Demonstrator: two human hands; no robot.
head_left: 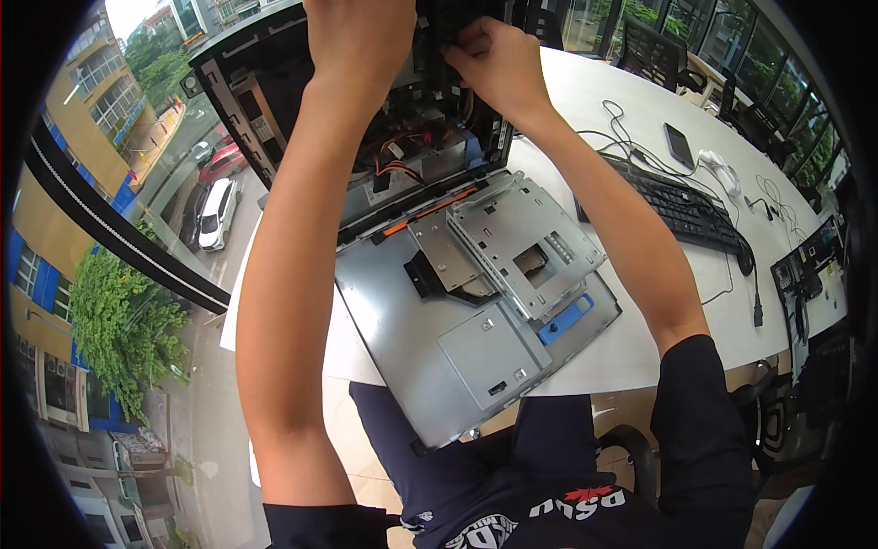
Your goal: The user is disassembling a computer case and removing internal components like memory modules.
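An opened desktop computer case (208,87) stands at the far edge of the table, its inside facing me. My left hand (361,41) reaches over its upper part, with the fingers out of the picture. Inside the case, on the right, my right hand (501,71) has thumb and fingers curled together against a dark part that I cannot make out. Below both hands run orange and red cables (400,166). In front of the case lies a grey metal side panel (389,343), with a metal drive bracket (498,229) and a blue latch (567,320) on it.
To the right on the white table (631,357) are a black keyboard (672,206), a phone (678,145), a white bundled cable (720,172) and a black plug cable (755,284). The panel overhangs the near table edge above my lap. A window borders the left side.
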